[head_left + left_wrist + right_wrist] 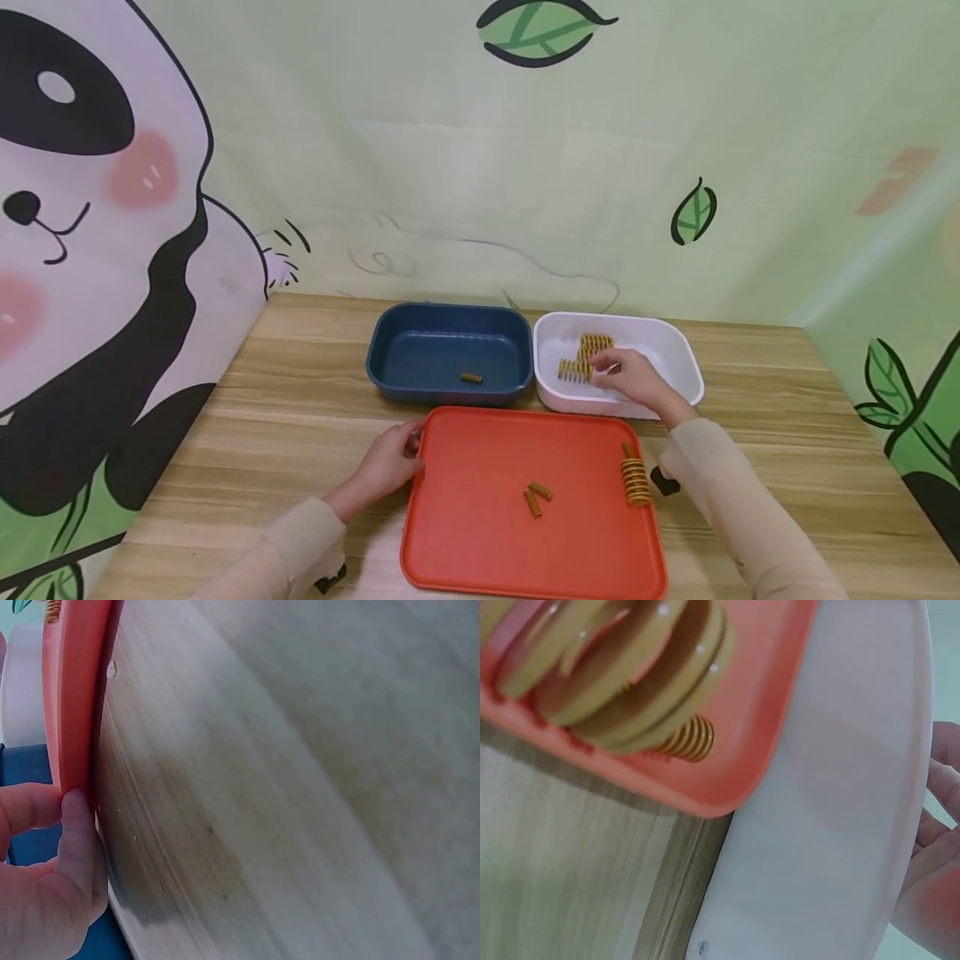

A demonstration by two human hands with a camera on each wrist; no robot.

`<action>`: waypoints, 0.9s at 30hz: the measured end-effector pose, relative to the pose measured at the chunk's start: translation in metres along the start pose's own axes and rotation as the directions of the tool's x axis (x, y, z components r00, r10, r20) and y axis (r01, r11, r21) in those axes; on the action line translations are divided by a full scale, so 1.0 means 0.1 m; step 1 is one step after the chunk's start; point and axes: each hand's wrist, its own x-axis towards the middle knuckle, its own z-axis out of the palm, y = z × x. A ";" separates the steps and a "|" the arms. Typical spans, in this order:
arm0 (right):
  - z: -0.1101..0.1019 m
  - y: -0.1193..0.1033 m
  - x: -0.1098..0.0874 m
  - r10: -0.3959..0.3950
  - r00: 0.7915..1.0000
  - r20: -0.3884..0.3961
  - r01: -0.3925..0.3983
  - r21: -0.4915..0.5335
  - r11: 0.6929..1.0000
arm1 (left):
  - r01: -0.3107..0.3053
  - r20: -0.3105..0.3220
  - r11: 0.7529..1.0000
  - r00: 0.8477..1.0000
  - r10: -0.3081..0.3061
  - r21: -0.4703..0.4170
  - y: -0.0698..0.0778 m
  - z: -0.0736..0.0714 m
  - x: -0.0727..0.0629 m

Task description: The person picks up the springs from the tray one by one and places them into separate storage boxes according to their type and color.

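My left hand pinches the left rim of a red tray; the left wrist view shows its thumb and finger at the edge. My right hand reaches into a white bin, thumb and fingers apart beside a large gold coil spring. More gold springs lie just behind that one. In the right wrist view, the bin's wall partly hides this hand. Two small springs rest mid-tray, and a large spring sits along the right rim with a small spring at its far end.
A dark blue bin stands left of the white one, behind the tray, and contains a small spring. All of it is on a wood-grain table. A printed cloth backdrop rises behind the table.
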 end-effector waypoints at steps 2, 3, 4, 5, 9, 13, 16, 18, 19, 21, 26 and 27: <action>0.00 -0.01 -0.02 0.003 1.000 0.004 -0.003 0.008 1.000 | 0.000 0.000 1.000 1.000 0.000 0.001 0.00 0.00 0.00; -0.01 -0.02 -0.03 0.003 1.000 0.008 -0.003 0.010 1.000 | 0.000 0.000 1.000 1.000 0.000 0.000 0.00 0.00 0.00; -0.01 -0.03 -0.03 0.006 1.000 0.009 -0.006 0.013 1.000 | -0.001 0.000 1.000 1.000 0.001 0.001 0.01 0.00 0.00; -0.01 -0.03 -0.04 0.010 1.000 0.010 -0.010 0.017 1.000 | -0.003 0.001 1.000 1.000 0.003 -0.001 0.01 -0.01 0.00; -0.02 -0.04 -0.07 0.014 1.000 0.015 -0.014 0.022 1.000 | -0.009 -0.002 1.000 1.000 0.009 0.000 0.01 -0.01 0.00; -0.02 -0.04 -0.08 0.011 1.000 0.015 -0.012 0.030 0.999 | -0.014 -0.003 1.000 1.000 0.014 0.006 0.00 0.00 0.00; -0.02 -0.04 -0.08 0.001 1.000 0.016 -0.001 0.031 1.000 | -0.014 -0.002 1.000 1.000 0.014 0.011 0.00 0.00 0.01; -0.01 -0.04 -0.09 -0.002 1.000 0.016 0.001 0.037 0.999 | -0.013 0.000 1.000 1.000 0.013 0.013 0.00 0.00 0.01; -0.01 -0.04 -0.10 -0.004 1.000 0.016 0.003 0.038 0.999 | -0.013 0.001 1.000 1.000 0.013 0.012 0.00 0.00 0.01; -0.01 -0.05 -0.11 -0.001 1.000 0.015 0.001 0.041 0.999 | -0.012 0.003 1.000 1.000 0.012 0.010 -0.01 0.00 0.01; -0.02 -0.07 -0.15 -0.013 1.000 0.008 0.013 0.031 0.999 | -0.011 0.008 1.000 1.000 0.011 0.007 0.00 0.00 0.00; -0.02 -0.08 -0.16 -0.018 1.000 0.004 0.018 0.029 0.999 | -0.011 0.008 1.000 1.000 0.011 0.008 0.00 0.00 0.00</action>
